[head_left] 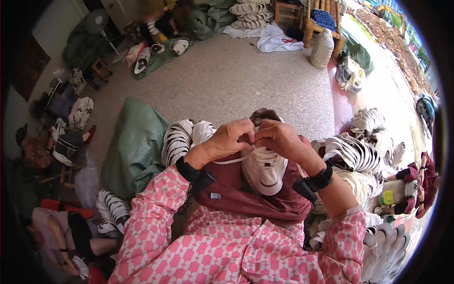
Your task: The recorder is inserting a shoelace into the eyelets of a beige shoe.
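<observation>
Evidently both bare hands are at work on the lacing, and from my end I see them meet above one white sneaker with a dark brown lining at its collar (268,176). The left hand (231,138) has thumb and forefinger pinched together on a thin, flat white shoelace (229,161), and the right hand (281,140) pinches at the same lace from the other side, their fingertips almost touching; I cannot tell how the lace crosses between them, since the fingers cover it. The sneaker lies on a maroon cloth (220,187) spread over the person's lap, its toe pointing toward the body and its collar away, beyond the hands. Black bands (321,177) circle both wrists, just past the pink-and-white patterned sleeves (161,196). To my left of the lap I have a draped green tarpaulin sheet (135,146), with a nested row of white shoe uppers (176,144) between it and the left hand. On the right side, larger heaps of white uppers (352,154) crowd close to the right forearm. Farther out, a speckled grey floor (227,80) stretches toward a grey standing fan (98,21).
</observation>
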Tool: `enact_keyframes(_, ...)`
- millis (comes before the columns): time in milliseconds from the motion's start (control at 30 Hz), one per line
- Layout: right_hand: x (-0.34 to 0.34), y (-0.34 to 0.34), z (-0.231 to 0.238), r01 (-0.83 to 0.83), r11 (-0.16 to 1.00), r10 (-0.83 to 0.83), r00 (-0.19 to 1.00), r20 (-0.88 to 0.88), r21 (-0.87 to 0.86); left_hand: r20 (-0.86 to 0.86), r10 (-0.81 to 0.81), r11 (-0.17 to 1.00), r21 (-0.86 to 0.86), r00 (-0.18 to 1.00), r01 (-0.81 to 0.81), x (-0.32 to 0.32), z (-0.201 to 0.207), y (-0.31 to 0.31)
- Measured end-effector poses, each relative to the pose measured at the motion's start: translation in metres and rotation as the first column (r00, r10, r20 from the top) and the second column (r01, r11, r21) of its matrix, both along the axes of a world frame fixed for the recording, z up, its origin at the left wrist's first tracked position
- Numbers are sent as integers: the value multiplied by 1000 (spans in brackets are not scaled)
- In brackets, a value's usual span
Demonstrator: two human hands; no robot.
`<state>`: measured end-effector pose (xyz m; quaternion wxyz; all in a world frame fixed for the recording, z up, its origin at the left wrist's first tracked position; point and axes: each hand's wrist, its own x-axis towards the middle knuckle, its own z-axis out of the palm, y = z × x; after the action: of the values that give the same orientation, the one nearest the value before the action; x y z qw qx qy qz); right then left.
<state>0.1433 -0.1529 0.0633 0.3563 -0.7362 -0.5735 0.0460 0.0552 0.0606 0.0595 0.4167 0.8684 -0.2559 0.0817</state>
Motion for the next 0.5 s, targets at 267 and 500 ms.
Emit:
enact_keyframes(267, 24, -16, 40, 584, 809, -547, 710, 443, 63, 25, 42, 993, 113, 999, -45, -7, 11, -8)
enact_keyframes(500, 29, -34, 43, 407, 863, 252, 169, -953, 300, -19, 193, 923, 342, 981, -175, -13, 23, -32)
